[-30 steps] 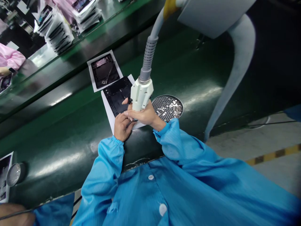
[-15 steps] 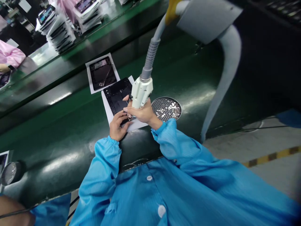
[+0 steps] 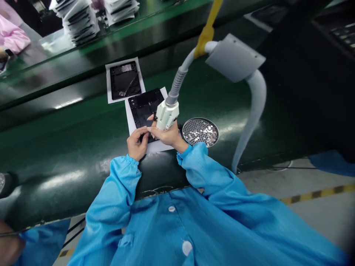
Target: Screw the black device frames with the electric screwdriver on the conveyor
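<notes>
Centre frame, the right hand is gripping the cream-white hose-fed power screwdriver, while the left hand is pressing curled fingers on the black rectangular device panel.

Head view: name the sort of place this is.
Likely an electronics assembly line: a green conveyor belt carries black device panels on white sheets, the right hand holds a hose-fed screwdriver, and a screw tray sits beside.

We see an electronics assembly line: green conveyor belt, stacked trays, hanging powered screwdriver.
</notes>
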Demonstrator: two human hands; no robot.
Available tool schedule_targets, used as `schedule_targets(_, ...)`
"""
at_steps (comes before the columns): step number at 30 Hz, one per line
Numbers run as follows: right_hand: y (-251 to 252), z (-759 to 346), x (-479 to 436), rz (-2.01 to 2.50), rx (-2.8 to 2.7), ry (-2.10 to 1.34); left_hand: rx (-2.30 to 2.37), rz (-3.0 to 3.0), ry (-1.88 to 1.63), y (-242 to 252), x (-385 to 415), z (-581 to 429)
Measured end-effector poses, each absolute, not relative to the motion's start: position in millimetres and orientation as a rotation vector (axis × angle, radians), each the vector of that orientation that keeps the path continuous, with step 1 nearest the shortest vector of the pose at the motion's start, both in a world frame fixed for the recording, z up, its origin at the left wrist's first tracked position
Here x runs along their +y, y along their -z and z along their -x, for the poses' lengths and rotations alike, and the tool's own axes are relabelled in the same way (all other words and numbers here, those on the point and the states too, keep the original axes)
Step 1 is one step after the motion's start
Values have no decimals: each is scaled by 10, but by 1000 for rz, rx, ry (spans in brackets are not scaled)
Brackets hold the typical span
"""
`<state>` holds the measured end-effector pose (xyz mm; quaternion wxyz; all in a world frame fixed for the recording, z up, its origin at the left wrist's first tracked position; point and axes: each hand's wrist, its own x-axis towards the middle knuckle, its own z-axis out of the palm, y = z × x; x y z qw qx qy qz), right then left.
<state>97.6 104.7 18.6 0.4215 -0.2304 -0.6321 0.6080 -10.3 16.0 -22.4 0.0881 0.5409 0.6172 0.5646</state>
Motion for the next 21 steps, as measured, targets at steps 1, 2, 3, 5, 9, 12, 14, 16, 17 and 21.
schedule_targets(1,-187,-986,1041,583,-1599,-1535,1841,-1589,-1683,228,160,102)
schedule_targets(2,-190,-997,1036,593,-1612,-1547,1849,-1569,-1687,231,161,101)
schedule_targets(3,-194,-1007,1032,605,-1625,-1555,1856,-1553,-1695,234,162,100)
schedule_targets(5,-199,-1026,1024,616,-1642,-1554,1859,-1532,-1716,240,167,99)
schedule_targets(9,-186,-1040,1008,591,-1673,-1543,1815,-1512,-1768,259,178,92)
schedule_targets(12,-184,-1038,1011,577,-1645,-1525,1795,-1503,-1774,263,181,80)
schedule_targets(14,-214,-1047,1031,589,-1603,-1494,1810,-1525,-1763,247,173,74)
schedule_targets(16,-275,-1080,1066,619,-1560,-1446,1849,-1619,-1712,214,152,81)
schedule_targets(17,-311,-1106,1088,632,-1541,-1416,1873,-1698,-1660,195,138,92)
schedule_targets(21,-419,-1244,1176,671,-1492,-1336,1947,-2077,-1295,138,76,178)
